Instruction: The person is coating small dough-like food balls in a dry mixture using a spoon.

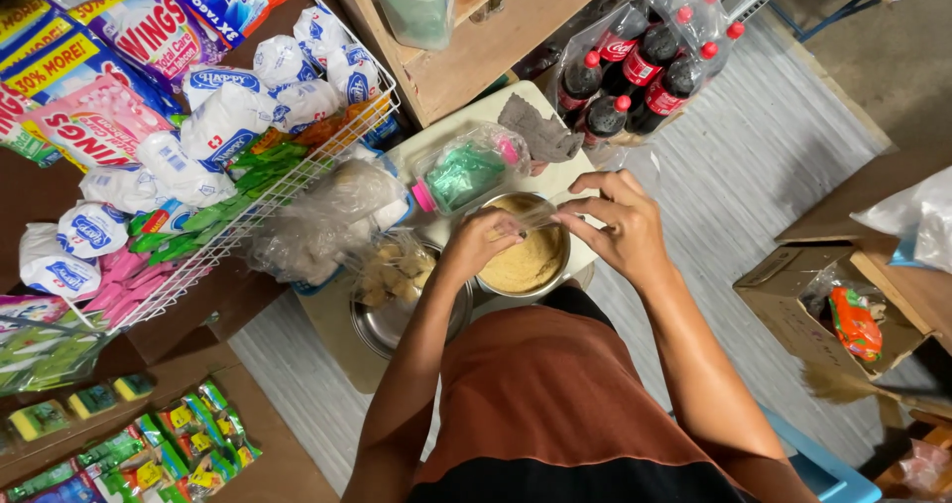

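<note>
A round metal bowl [551, 283] of tan powder sits on a small cream table [332, 336] in front of me. My left hand [484, 240] and my right hand [610, 223] hover over the bowl, together pinching a small clear plastic bag [540, 215] between their fingertips. A second metal bowl [382, 326] to the left holds a clear bag of pale brown pieces [395, 270].
A white wire basket [288, 181] of sachets and white packets stands at left, beside detergent packs [109, 57]. A clear jar with green contents [464, 174] lies on the table. A shrink-wrapped pack of dark soda bottles [640, 62] stands behind. A cardboard box [828, 310] is at right.
</note>
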